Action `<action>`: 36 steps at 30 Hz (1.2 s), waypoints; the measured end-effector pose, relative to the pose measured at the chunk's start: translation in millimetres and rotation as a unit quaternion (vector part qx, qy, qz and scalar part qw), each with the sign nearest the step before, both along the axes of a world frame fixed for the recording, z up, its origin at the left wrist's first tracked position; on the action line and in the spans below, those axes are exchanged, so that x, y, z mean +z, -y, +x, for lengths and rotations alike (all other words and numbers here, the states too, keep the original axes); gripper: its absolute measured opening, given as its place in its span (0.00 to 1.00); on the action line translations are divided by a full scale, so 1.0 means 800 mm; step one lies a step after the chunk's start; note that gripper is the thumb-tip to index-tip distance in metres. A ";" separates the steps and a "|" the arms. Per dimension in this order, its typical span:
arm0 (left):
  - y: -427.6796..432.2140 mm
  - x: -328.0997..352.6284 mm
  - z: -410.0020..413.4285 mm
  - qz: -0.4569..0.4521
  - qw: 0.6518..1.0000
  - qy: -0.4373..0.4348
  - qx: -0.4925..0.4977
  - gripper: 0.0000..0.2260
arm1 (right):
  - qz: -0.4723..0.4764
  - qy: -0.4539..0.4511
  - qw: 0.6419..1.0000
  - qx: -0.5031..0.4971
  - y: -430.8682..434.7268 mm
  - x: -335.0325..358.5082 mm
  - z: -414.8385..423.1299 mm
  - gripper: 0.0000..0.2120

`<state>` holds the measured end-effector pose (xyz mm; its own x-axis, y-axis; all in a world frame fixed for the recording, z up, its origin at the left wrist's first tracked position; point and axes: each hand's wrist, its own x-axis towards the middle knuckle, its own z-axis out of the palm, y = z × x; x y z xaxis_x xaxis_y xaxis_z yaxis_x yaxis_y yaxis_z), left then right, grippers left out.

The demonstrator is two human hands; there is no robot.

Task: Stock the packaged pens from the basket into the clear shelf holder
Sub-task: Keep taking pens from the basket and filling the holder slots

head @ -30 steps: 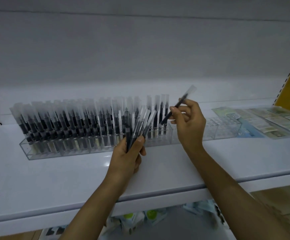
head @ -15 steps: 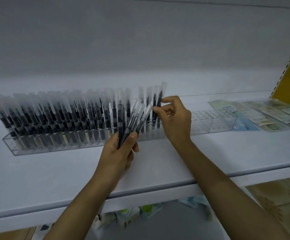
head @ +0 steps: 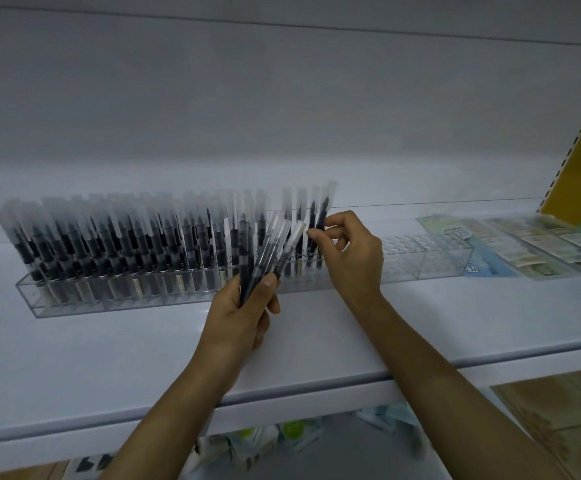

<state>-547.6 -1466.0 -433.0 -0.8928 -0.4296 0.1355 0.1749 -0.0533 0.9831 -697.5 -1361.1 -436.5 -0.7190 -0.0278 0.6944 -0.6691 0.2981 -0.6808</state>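
Observation:
A long clear shelf holder (head: 427,261) lies on the white shelf, its left and middle slots filled with upright black pens in clear sleeves (head: 126,237). My left hand (head: 244,313) is shut on a fanned bunch of several packaged pens (head: 268,251) in front of the holder. My right hand (head: 351,251) pinches one packaged pen (head: 323,209) between thumb and fingertips; that pen stands upright in the holder at the right end of the filled rows. The basket is out of view.
The holder's right portion has vacant slots. Flat plastic-wrapped packets (head: 531,244) lie on the shelf at the right. A yellow panel (head: 580,168) stands at the far right. Below the shelf edge (head: 282,393), more goods (head: 282,434) show.
My right hand brought the single pen down from a raised, tilted position and stood it upright in the holder. My left hand kept its bunch.

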 end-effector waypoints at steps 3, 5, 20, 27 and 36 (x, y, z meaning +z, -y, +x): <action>0.000 0.000 -0.001 0.001 1.000 0.002 0.003 0.07 | 0.005 -0.017 1.000 -0.003 0.001 -0.001 -0.002 0.09; 0.000 0.000 -0.001 0.005 1.000 0.003 0.003 0.07 | 0.008 -0.018 1.000 -0.004 0.002 -0.002 -0.002 0.10; -0.001 0.001 -0.001 0.000 1.000 0.007 -0.002 0.07 | 0.024 -0.022 0.999 -0.006 0.005 -0.001 -0.001 0.09; 0.000 0.001 0.000 0.001 1.000 0.004 -0.003 0.09 | 0.036 -0.031 0.999 -0.023 0.006 -0.003 -0.003 0.10; 0.000 0.000 0.001 0.001 1.000 0.001 -0.004 0.08 | 0.032 -0.015 0.999 -0.009 0.003 -0.003 0.001 0.12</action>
